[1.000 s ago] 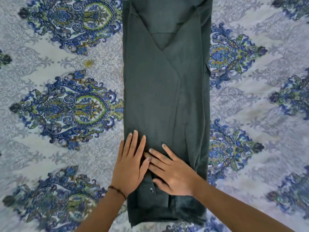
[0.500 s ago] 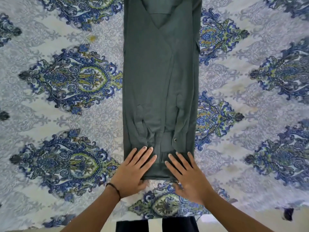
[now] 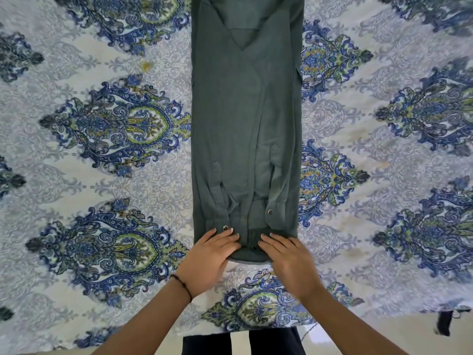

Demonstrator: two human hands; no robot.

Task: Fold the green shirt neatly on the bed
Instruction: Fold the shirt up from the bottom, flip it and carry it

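This looks like a bedroom at home. A bed [image 3: 358,226] fills the view, spread with a white sheet [image 3: 107,175] printed in blue-and-green paisley medallions, and a green shirt [image 3: 243,124] lies flat along it. Past the sheet's near edge there's pale, glossy floor [image 3: 378,336], with the person's legs [image 3: 204,345] right against the bed.

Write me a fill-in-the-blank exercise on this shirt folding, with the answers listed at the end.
1. The shirt, folded into a long strip, is ____ in colour.
2. The left hand and right hand press its ____ (near/far) end.
3. A dark band circles the ____ wrist.
Missing words: green; near; left.
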